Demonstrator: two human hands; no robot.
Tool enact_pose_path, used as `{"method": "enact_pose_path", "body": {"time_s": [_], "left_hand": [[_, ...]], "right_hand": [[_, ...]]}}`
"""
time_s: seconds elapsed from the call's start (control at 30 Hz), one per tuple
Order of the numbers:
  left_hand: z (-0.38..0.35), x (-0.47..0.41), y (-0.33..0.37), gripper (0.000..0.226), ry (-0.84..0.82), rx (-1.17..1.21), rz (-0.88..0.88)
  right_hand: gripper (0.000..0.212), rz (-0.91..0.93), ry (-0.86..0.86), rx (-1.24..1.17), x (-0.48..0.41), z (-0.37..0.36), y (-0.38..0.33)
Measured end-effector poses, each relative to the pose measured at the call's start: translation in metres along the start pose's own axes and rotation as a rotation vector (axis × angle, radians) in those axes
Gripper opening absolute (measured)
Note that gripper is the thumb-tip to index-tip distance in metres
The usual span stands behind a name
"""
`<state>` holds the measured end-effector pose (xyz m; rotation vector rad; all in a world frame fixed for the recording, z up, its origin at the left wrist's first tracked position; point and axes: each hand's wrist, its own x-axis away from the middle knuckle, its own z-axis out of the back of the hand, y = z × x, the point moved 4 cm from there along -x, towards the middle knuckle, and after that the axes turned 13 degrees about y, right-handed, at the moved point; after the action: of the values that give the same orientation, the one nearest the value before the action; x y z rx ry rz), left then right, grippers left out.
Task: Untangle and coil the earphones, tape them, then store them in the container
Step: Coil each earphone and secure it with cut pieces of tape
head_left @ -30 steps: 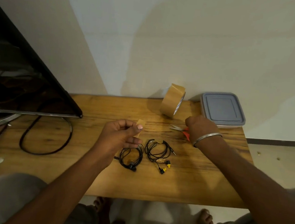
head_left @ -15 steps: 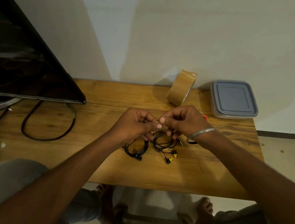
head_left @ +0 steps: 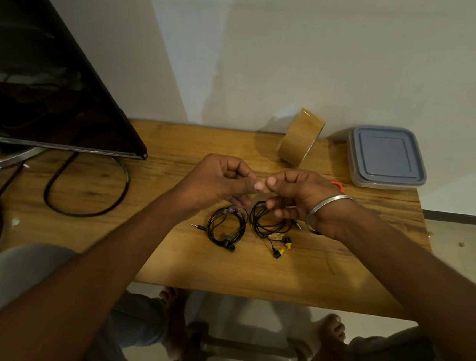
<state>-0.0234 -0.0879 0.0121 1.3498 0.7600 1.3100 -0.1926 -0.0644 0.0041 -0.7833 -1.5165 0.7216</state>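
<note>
Both hands meet above the middle of the wooden worktop (head_left: 167, 254), thumbs tip to tip: the left hand (head_left: 216, 180) and the right hand (head_left: 298, 195) each close their grip on a small strip of brown tape (head_left: 262, 188) pinched between them, mostly hidden by the thumbs. Below them lie two coiled earphones flat on the worktop, just beside each other: the black earphones (head_left: 227, 228) on the left, and the yellow-tipped earphones (head_left: 270, 226) partly under the right hand. The tape roll (head_left: 301, 138) stands on edge near the wall. Beside it, at the far right corner, the container (head_left: 387, 157) sits with its grey lid shut, so its contents cannot be seen.
</note>
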Motion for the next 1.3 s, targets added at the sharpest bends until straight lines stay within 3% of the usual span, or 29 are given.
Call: {"method": "enact_pose_path", "body": {"time_s": [0.17,0.23,0.3,0.37,0.43,0.63,0.9,1.1,1.3], "left_hand": [[0.007,0.001,0.006,0.034,-0.065,0.053,0.039],[0.019,-0.002,0.004,0.043,-0.008,0.044,0.081],[0.03,-0.005,-0.001,0.035,0.108,-0.195,0.017],[0.033,-0.005,-0.015,0.028,0.108,-0.686,-0.071],[0.031,0.001,-0.033,0.041,0.069,-0.983,-0.001],[0.021,0.015,-0.043,0.052,0.193,-1.184,0.012],[0.021,0.022,-0.056,0.012,0.26,-1.074,0.026],[0.02,0.023,-0.053,0.005,0.252,-0.997,-0.026],[0.024,0.018,-0.056,0.012,0.219,-0.648,0.109]], "right_hand": [[0.006,-0.117,0.036,-0.193,0.001,0.001,-0.003],[0.006,-0.085,0.114,-0.182,-0.001,0.01,-0.01],[0.007,0.015,0.187,-0.079,-0.003,0.021,-0.017],[0.012,0.082,0.217,-0.004,-0.004,0.025,-0.019],[0.014,0.107,0.226,0.046,-0.005,0.024,-0.016],[0.009,0.149,0.211,0.143,-0.005,0.018,-0.008],[0.008,0.17,0.178,0.207,-0.002,0.012,-0.006],[0.008,0.179,0.156,0.217,0.0,0.008,-0.004],[0.008,0.195,0.195,0.211,-0.002,0.008,-0.002]]}}
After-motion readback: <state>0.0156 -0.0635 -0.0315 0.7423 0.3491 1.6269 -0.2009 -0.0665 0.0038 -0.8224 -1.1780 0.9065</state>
